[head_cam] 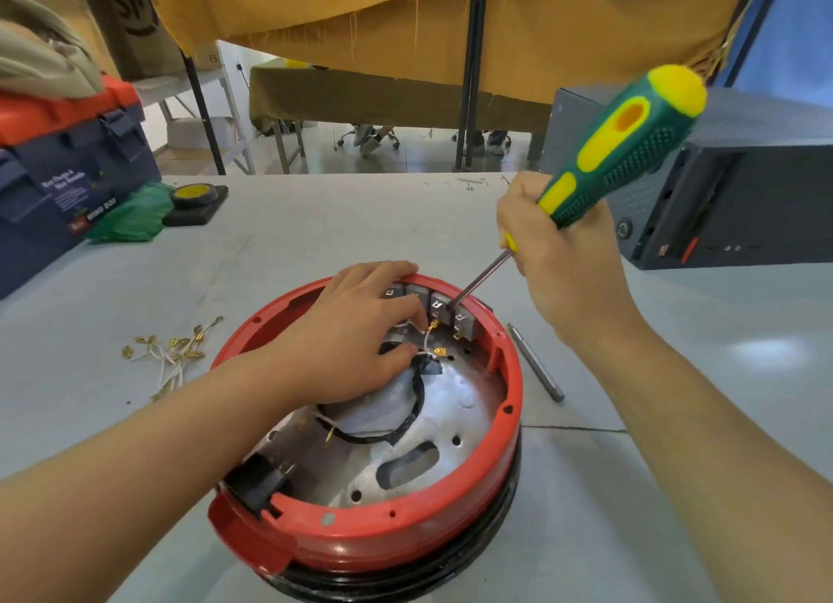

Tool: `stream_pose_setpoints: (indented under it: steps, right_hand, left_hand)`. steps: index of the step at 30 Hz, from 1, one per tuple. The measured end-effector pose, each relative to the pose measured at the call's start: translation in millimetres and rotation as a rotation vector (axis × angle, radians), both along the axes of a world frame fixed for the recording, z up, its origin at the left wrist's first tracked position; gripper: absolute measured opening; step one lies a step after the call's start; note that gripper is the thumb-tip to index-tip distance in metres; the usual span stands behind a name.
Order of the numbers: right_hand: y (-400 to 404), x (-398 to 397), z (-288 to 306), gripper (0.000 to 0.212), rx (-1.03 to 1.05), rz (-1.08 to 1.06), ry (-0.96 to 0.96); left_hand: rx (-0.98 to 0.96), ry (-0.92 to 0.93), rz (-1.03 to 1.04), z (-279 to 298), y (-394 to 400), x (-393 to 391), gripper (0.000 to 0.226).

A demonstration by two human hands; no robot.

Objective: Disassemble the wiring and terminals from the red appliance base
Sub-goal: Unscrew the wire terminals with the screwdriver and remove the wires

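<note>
Head view looks down on a grey desk (pixel 315 242) where the red appliance base (pixel 509 426) sits open side up between the person's two forearms, just beneath both hands. Left hand (pixel 356 332) reaches into the base from the near left, its fingers bent over the far rim and thumb and forefinger pinching a thin white wire (pixel 426 343) with a brass terminal (pixel 439 351) at its end. Right hand (pixel 563 260) hovers above the far right of the rim, fingers wrapped round a green and yellow screwdriver (pixel 622 147); its metal tip meets a row of grey terminal blocks (pixel 444 309) along the far inner wall. A black cable (pixel 405 422) curls across the shiny metal floor of the base, below the left palm.

To the left of the left forearm lies a loose heap of white wires with brass terminals (pixel 173 350). A slim metal rod (pixel 536 363) lies just right of the base, under the right wrist. Beyond the left hand stand a blue and orange toolbox (pixel 76 160) and a roll of black tape (pixel 196 197); beyond the right hand sits a dark computer case (pixel 743 197).
</note>
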State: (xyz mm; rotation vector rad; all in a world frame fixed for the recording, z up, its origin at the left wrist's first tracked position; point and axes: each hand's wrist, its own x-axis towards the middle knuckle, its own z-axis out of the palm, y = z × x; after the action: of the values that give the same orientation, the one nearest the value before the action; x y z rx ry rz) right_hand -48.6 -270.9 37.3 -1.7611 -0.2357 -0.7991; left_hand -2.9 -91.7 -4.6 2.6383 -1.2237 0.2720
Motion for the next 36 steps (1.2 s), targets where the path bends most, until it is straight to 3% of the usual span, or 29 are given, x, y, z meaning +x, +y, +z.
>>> stream_pose_setpoints:
  steps: [8, 22, 31, 36]
  right_hand:
    - [-5, -8, -19, 0.026, -0.145, 0.033, -0.016]
    - [-30, -9, -24, 0.022, 0.002, 0.124, 0.156]
    - [-19, -19, -21, 0.026, -0.292, -0.029, -0.010]
    - [-14, -20, -20, 0.027, -0.350, -0.032, -0.031]
  left_hand:
    - [0.009, -0.008, 0.004, 0, 0, 1, 0.024]
    - [0.008, 0.000, 0.007, 0, 0, 1, 0.025]
    - [0.008, 0.001, 0.006, 0, 0, 1, 0.024]
    - [0.009, -0.001, 0.005, 0, 0, 0, 0.025]
